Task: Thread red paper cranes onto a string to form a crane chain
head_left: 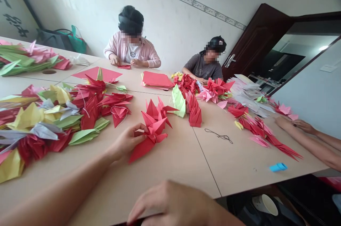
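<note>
My left hand (130,142) pinches the left side of a red folded-paper origami piece (156,126) with several pointed petals, resting on the table (173,169). My right hand (170,204) is low in the picture, over the table's near edge. Its fingers are loosely bent and apart, with nothing visible in them; the fingertips run partly out of the picture. Just beyond the red piece stand a pale green folded paper (178,101) and a red folded bundle (194,110). A red piece with a white string (119,114) lies beyond my left hand.
Coloured folded papers (55,119) heap up at left. Red sheets (157,79) lie stacked before two people (131,46) (206,62) across the table. A black cord loop (218,135) and blue cylinder (278,167) lie rightward, near another person's forearms (301,137).
</note>
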### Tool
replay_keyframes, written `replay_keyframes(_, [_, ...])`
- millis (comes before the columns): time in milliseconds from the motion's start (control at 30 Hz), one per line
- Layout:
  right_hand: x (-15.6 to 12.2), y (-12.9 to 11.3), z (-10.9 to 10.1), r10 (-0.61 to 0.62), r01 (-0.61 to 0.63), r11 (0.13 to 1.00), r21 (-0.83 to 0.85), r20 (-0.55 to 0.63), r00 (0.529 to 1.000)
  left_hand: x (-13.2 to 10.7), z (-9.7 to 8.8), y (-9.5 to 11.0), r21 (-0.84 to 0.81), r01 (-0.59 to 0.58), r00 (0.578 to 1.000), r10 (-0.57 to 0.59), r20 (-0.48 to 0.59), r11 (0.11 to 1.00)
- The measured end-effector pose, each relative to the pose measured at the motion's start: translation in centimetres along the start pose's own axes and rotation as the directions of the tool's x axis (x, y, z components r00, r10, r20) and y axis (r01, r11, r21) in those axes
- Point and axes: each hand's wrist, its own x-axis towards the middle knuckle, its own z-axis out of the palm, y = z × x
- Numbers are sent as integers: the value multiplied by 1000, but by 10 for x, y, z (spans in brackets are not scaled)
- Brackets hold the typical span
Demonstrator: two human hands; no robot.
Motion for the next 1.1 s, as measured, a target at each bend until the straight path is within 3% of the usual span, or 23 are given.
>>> replay_keyframes(67, [-6,1,-33,153,-175,982,-77,-236,960,-1,0,2,-36,-18,1000,18,-8,999])
replay_keyframes(133, [-5,12,-59,274,-324,945,-42,-437,856,-2,1,4,-65,-18,1000,17,-14,998])
replay_keyframes(200, [2,28,-78,300,-330,944,27,-495,815,-4,3,6,-91,4,1000,-5,-9,996])
replay_keyframes(367, [28,63,-98,257,-169,956,240,-402,879,-7,9,12,-99,51,996,-57,-63,994])
replay_keyframes(433, [36,72,-99,278,-152,938,312,-414,867,-6,11,16,-82,78,993,-85,-85,994])
replay_keyframes(533, [42,81,-98,332,-139,909,392,-483,810,-3,12,23,-43,101,992,-104,-68,994])
replay_keyframes(633, [42,85,-93,354,-101,884,457,-510,784,1,10,30,6,112,993,-112,-36,994])
replay_keyframes(800, [41,84,-85,302,-16,866,499,-497,813,6,6,32,65,124,991,-127,49,990])
replay_keyframes(1100, [41,79,-83,298,56,814,578,-498,814,12,4,15,-21,143,984,-140,108,989])
